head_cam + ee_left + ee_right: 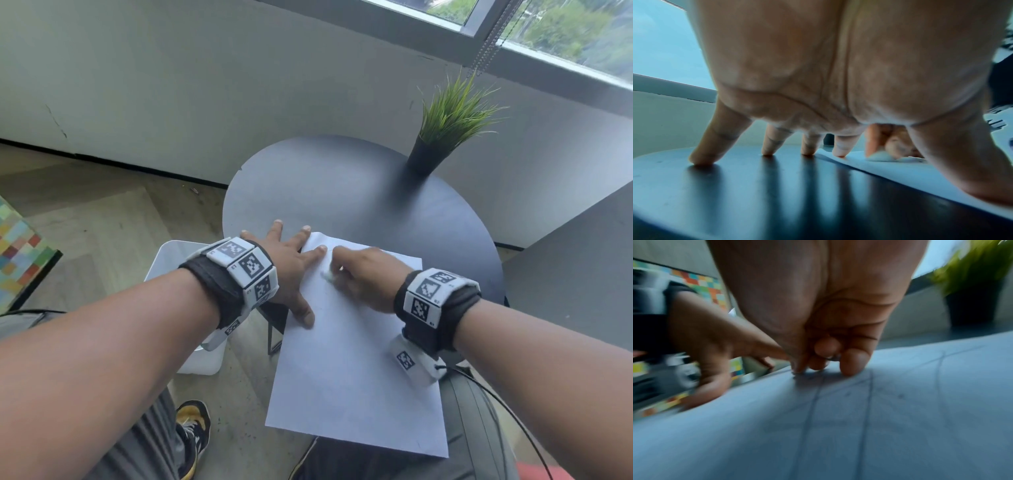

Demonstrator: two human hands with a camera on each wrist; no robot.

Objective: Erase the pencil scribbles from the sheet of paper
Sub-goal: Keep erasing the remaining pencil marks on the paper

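Observation:
A white sheet of paper [356, 370] lies on the round dark table [342, 185], its near part hanging over the edge above my lap. My left hand [291, 267] is spread flat, index finger and thumb pressing the sheet's left edge, the other fingertips [701, 159] on the table. My right hand [363, 277] pinches a small white eraser [328, 274] against the upper part of the sheet; in the left wrist view the eraser [878, 156] touches the paper. Faint pencil lines [867, 405] cross the sheet [900, 434] in the blurred right wrist view.
A potted grass plant [442, 137] in a black pot stands at the table's far right. A white bin [178, 274] sits on the floor left of the table. A grey wall and window run behind. A cable [507, 411] trails from my right wrist.

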